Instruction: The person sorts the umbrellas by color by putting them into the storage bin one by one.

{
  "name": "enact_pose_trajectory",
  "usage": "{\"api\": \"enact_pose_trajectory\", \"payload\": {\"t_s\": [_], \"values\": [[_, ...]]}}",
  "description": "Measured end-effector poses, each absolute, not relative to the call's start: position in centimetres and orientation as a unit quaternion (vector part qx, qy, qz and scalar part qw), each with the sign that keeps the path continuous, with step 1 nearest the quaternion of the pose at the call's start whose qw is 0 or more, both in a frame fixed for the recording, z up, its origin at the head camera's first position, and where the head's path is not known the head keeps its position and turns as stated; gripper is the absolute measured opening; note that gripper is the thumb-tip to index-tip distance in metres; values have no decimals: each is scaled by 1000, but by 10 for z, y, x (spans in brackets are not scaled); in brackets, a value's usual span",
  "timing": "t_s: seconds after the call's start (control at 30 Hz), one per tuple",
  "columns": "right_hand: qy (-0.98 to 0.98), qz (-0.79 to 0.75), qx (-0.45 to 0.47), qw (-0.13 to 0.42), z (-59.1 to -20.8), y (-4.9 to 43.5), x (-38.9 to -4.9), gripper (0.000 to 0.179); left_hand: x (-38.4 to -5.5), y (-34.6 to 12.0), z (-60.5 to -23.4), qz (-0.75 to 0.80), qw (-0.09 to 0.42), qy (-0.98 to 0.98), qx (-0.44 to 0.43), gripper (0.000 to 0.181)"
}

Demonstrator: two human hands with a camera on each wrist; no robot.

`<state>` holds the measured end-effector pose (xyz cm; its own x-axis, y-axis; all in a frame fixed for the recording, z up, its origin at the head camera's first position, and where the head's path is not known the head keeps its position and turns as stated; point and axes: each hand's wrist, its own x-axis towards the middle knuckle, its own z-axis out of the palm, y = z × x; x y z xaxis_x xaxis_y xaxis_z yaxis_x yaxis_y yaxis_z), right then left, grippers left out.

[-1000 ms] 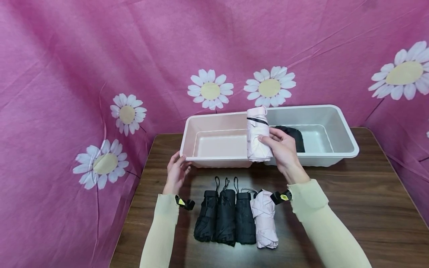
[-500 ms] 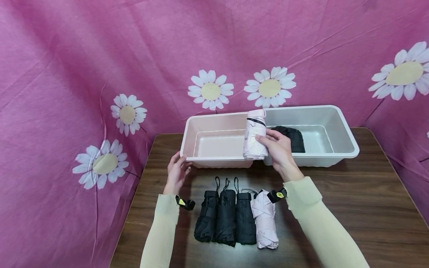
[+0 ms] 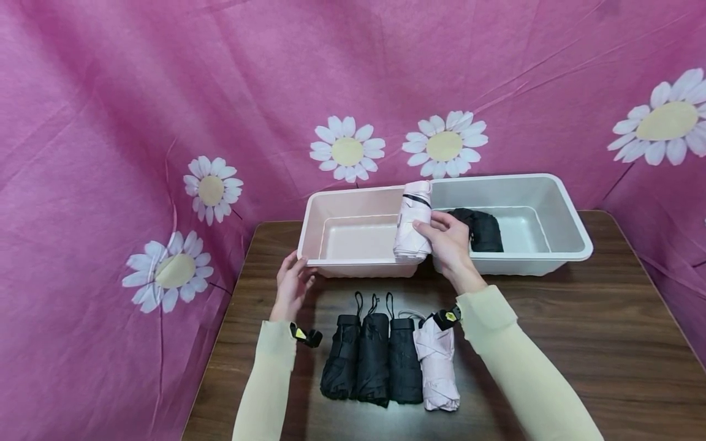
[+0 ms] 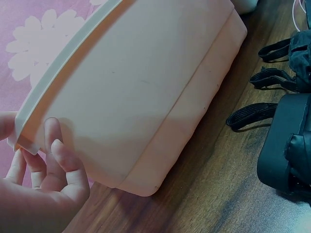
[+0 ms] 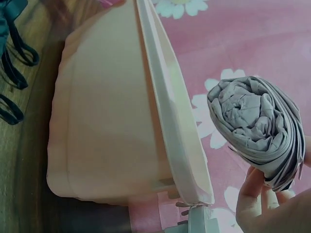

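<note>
My right hand (image 3: 451,248) grips a pale pink folded umbrella (image 3: 411,225) with a black band, held nearly upright above the right end of the pink bin (image 3: 353,263). In the right wrist view its rolled lower end (image 5: 255,111) faces the camera, beside the bin's rim (image 5: 170,126). My left hand (image 3: 289,286) holds the pink bin's front left corner; the left wrist view has fingers (image 4: 60,165) curled beneath the rim. Black folded umbrellas (image 3: 485,231) lie in the light grey bin (image 3: 543,255), partly behind my right hand.
Three black folded umbrellas (image 3: 373,360) and a pale pink folded umbrella (image 3: 439,370) lie side by side on the wooden table (image 3: 584,331), in front of the bins. A pink cloth (image 3: 265,92) with daisies hangs behind.
My right hand has carried the pale pink umbrella leftward, from the gap between the bins to over the pink bin's right end. My left hand stays at the bin's corner.
</note>
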<state>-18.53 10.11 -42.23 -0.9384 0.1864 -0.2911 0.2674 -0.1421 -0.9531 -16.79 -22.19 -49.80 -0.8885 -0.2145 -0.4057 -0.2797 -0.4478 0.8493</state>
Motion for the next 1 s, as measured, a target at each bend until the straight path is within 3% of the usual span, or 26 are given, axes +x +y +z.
{"api": "enact_pose_trajectory", "payload": {"t_s": [0.27,0.57,0.77,1.0], "values": [[645,-744,173,13,-423,96,-190,48,-167,-222,-498,819,18,523,-235,24],[611,-771,165,-68,-413,102,-187,22,-167,-222,-498,816,26,527,-237,29],[609,-770,178,-67,-412,112,-178,10,-167,-222,-499,813,24,529,-242,37],[588,-788,168,-71,-410,126,-167,12,-168,-221,-499,810,23,536,-237,40]]}}
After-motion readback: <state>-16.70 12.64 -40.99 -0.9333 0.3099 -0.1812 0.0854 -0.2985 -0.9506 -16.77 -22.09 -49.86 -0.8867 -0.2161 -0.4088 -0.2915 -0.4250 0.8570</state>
